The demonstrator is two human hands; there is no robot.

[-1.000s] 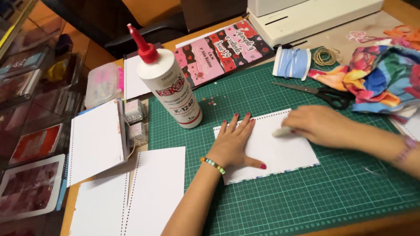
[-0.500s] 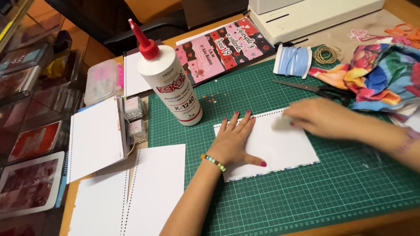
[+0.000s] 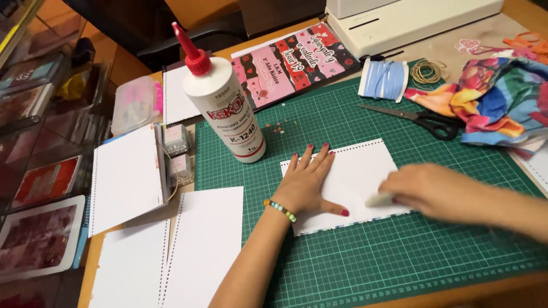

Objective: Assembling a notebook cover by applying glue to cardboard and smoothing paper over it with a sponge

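My left hand (image 3: 308,182) lies flat, fingers spread, on the left part of a white punched sheet (image 3: 354,171) that rests on the green cutting mat (image 3: 399,256). My right hand (image 3: 428,191) is blurred with motion over the sheet's lower right edge and holds a small pale tool (image 3: 378,199) pressed against the paper. A large white glue bottle with a red cap (image 3: 222,100) stands upright just left of the sheet.
Black scissors (image 3: 422,118), a blue ribbon card (image 3: 383,78), coiled cord (image 3: 426,71) and colourful fabric (image 3: 496,100) lie at the back right. Several white punched sheets (image 3: 202,245) sit left of the mat. A white machine (image 3: 399,20) stands behind.
My right hand has slid with the pale tool from the sheet's upper right edge down to its lower right edge. My left hand has stayed flat on the sheet.
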